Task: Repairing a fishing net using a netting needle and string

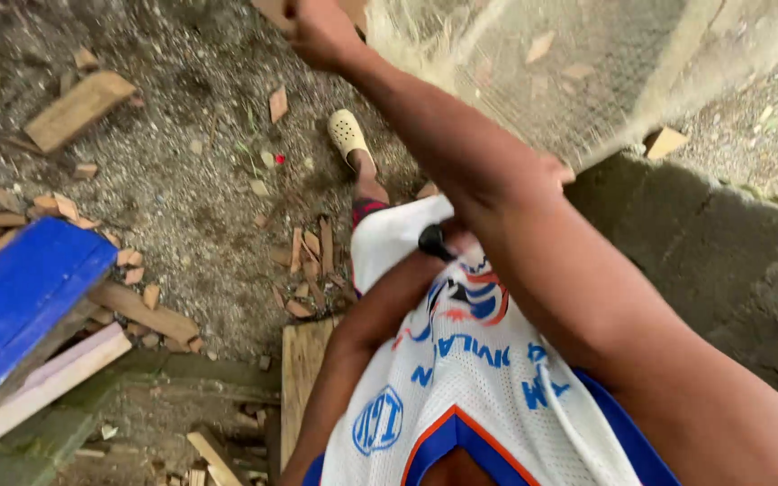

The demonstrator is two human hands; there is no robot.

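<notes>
A blue plank [20,301] lies near scattered wood scraps [308,270], a wooden block [78,108] and wire mesh [533,81].

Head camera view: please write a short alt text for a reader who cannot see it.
Seen from above, a person's right hand reaches up to a wooden piece at the top edge, while the left hand holds a dark object against a white jersey. Wood scraps, a blue board and wire mesh lie around on gravel.

Rough, matt wood scraps [78,108] are lying on gritty dirt ground [200,207] — a plank [20,301] is showing glossy blue paint, the shirt [461,387] is looking like white mesh cloth, and the clog [347,133] is appearing as smooth plastic.
</notes>
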